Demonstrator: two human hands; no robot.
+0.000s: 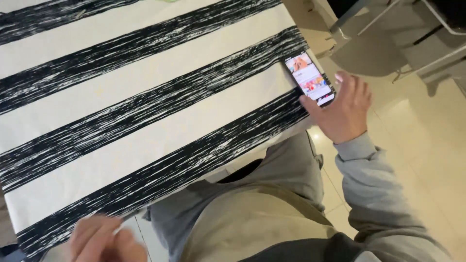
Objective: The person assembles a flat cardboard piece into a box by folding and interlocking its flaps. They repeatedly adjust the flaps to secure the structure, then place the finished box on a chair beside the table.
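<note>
Phone (310, 77) with a lit, colourful screen lies flat at the right edge of the black-and-white striped tablecloth (145, 97). From the head camera I see my right hand (344, 109) spread loosely open beside it, thumb resting on the phone's lower edge, fingers extended past the table edge, gripping nothing. My left hand (104, 240) is blurred at the cloth's near edge; I cannot tell whether it grips anything. Grey chair legs (412, 68) stand on the floor beyond.
</note>
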